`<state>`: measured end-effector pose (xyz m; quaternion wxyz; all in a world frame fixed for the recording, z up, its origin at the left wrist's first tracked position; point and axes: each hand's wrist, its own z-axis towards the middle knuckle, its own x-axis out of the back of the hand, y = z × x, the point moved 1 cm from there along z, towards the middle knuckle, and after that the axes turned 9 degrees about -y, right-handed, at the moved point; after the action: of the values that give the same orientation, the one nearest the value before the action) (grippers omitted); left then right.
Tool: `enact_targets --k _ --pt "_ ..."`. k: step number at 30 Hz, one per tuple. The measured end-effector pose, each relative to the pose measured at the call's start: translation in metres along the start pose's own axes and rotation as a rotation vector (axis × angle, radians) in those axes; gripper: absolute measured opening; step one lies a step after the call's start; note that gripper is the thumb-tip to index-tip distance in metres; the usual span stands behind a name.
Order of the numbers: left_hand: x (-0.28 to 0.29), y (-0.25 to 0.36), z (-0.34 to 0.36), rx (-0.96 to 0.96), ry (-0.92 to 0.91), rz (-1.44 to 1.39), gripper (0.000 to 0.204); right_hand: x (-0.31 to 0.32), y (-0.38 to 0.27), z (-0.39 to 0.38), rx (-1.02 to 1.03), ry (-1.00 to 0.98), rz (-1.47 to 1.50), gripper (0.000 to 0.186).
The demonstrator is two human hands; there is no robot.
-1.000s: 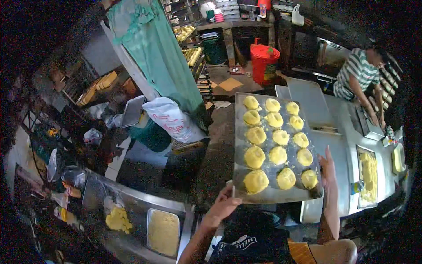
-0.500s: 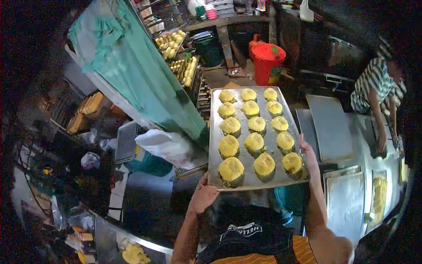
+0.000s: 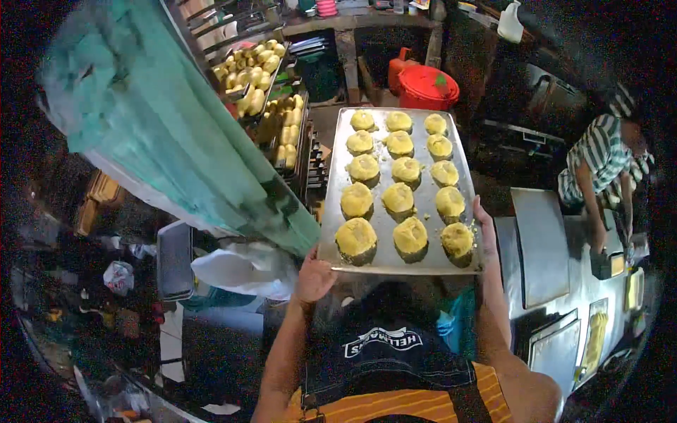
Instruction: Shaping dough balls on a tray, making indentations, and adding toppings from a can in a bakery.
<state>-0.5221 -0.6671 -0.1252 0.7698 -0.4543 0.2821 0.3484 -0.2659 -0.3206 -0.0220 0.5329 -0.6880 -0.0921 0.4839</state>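
A metal baking tray (image 3: 441,262) is held out in front of me, carrying several round buns with crumbly yellow tops (image 3: 356,237) in three columns. My left hand (image 3: 314,276) is closed on its near left corner. On the right edge, my right hand (image 3: 486,229) grips the rim, its fingers partly hidden beneath and behind the tray. Left of the tray stands a tall rack draped with a green cloth (image 3: 176,134). Trays of pale rolls (image 3: 250,70) sit on the rack's open side.
Beyond the tray stands a red lidded bucket (image 3: 427,86). At right, a co-worker in a striped shirt (image 3: 598,158) bends over a metal table holding flat trays (image 3: 540,247) and a dough-filled pan (image 3: 596,335). A white sack (image 3: 243,271) lies below the rack at left.
The tray, still in both my hands, has shifted up in view toward the rack. The rack and its rolls appear larger and nearer. The co-worker now handles a small dark tin.
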Motion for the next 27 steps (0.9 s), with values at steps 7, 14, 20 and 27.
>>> enact_targets --k 7,14,20,27 --pt "0.008 -0.027 0.017 -0.618 0.057 1.306 0.049 -0.024 0.004 -0.008 -0.104 -0.248 0.274 0.057" --pt "0.046 -0.057 0.036 -1.25 0.791 2.226 0.059 0.031 0.035 0.034 -0.171 -0.376 0.304 0.053" --pt "0.125 -0.044 -0.018 -0.857 -0.506 0.882 0.053 0.003 0.036 0.028 -0.229 -0.369 0.245 0.053" --pt "0.175 -0.168 0.12 -0.867 0.327 1.664 0.084 0.06 0.086 0.086 -0.104 -0.427 0.069 0.049"
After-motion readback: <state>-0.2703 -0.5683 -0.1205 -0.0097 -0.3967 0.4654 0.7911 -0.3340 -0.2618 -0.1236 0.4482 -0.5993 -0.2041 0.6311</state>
